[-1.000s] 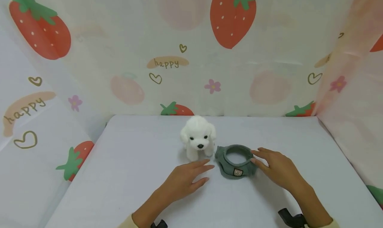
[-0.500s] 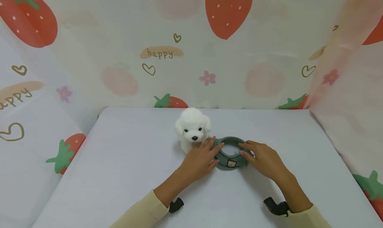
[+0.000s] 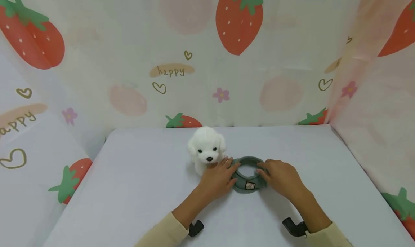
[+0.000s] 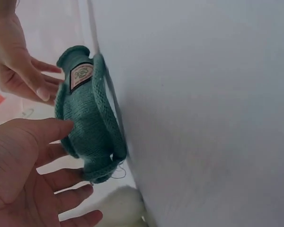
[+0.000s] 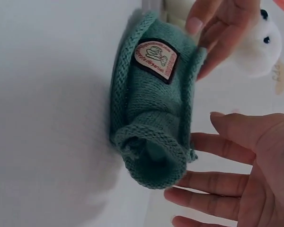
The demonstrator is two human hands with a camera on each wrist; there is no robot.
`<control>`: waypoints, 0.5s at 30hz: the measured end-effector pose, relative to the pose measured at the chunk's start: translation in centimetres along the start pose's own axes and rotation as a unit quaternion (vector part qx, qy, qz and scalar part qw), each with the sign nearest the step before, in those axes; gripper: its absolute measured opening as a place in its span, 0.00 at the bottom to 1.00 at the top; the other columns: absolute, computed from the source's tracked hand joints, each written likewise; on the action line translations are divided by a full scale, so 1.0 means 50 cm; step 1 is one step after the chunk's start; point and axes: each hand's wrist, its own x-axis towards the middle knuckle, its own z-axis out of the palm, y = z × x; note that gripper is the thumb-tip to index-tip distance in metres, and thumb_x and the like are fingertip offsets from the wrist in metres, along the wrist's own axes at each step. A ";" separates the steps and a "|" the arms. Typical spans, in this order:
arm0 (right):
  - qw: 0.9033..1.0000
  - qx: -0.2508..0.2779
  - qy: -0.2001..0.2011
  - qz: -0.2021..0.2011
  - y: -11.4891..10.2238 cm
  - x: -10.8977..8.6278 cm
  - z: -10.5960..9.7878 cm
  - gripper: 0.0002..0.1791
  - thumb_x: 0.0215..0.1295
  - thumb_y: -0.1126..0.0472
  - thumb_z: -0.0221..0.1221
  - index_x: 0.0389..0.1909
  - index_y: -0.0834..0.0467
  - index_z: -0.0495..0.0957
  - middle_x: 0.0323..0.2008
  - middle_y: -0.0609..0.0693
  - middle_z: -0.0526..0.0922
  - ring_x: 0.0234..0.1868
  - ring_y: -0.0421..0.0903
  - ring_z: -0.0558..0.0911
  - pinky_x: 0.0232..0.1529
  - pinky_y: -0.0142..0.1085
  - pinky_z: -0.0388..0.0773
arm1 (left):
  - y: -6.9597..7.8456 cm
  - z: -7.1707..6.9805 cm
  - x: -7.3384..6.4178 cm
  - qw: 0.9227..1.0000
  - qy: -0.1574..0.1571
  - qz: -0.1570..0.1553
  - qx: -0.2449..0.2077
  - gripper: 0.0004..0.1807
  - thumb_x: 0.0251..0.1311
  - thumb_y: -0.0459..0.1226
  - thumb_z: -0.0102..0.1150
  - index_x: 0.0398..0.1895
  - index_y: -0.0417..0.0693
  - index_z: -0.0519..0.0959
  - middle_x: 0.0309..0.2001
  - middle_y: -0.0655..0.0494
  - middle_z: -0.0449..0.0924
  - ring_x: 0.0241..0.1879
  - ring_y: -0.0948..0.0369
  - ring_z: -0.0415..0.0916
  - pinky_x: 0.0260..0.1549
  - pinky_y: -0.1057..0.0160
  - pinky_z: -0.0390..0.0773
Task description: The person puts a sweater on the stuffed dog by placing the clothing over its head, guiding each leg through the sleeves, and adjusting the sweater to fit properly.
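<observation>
A small teal-green knitted sweater (image 3: 250, 185) stands on the white table with its wide opening facing up and a patch on its front. Beside it my left hand (image 3: 216, 178) reaches the left side; in the left wrist view the thumb (image 4: 54, 128) overlaps the knit and the fingers extend by the sleeve. My right hand (image 3: 282, 175) is at the other side, fingertips at the rim. From the right wrist view, its thumb (image 5: 232, 125) stands apart from the knit, with fingers near the sleeve opening. A white plush dog (image 3: 206, 142) stands behind my left hand, partly hidden by it.
The white table (image 3: 146, 175) meets a strawberry-printed backdrop (image 3: 240, 70) at the back and sides. A black wrist mount (image 3: 294, 227) shows at my right wrist, and another mount (image 3: 196, 228) at my left.
My left hand has moved forward and right, from in front of the dog to the sweater's left side. My right hand stays at the sweater's right rim. The head view has shifted slightly.
</observation>
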 end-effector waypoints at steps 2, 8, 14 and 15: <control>1.000 0.005 0.001 -0.006 -0.003 0.002 0.003 0.17 0.69 0.53 0.65 0.51 0.60 0.86 0.45 0.59 0.87 0.46 0.58 0.86 0.42 0.51 0.83 | 0.002 0.006 -0.001 1.000 0.005 0.000 -0.014 0.28 0.71 0.52 0.58 0.71 0.57 0.73 0.70 0.52 0.72 0.71 0.56 0.67 0.63 0.55 0.73; 1.000 -0.007 -0.007 -0.001 -0.005 0.005 0.014 0.15 0.67 0.55 0.67 0.48 0.60 0.87 0.36 0.55 0.86 0.37 0.52 0.85 0.32 0.45 0.82 | 0.004 0.008 -0.002 0.999 0.023 0.006 -0.028 0.22 0.70 0.49 0.60 0.65 0.56 0.79 0.65 0.57 0.77 0.68 0.58 0.71 0.63 0.57 0.73; 0.999 -0.035 0.013 0.011 -0.006 0.008 0.014 0.10 0.65 0.57 0.69 0.42 0.59 0.88 0.31 0.53 0.84 0.34 0.52 0.84 0.28 0.44 0.81 | 0.003 0.000 0.009 0.999 0.043 0.016 -0.010 0.18 0.67 0.48 0.65 0.58 0.58 0.84 0.57 0.60 0.84 0.62 0.58 0.77 0.54 0.60 0.79; 0.999 -0.034 0.019 0.009 -0.006 0.010 0.013 0.08 0.64 0.58 0.69 0.40 0.58 0.88 0.30 0.52 0.84 0.33 0.50 0.84 0.28 0.43 0.80 | 0.000 -0.002 0.012 0.998 0.052 0.019 -0.011 0.17 0.66 0.47 0.66 0.56 0.59 0.85 0.54 0.60 0.85 0.60 0.59 0.78 0.52 0.61 0.80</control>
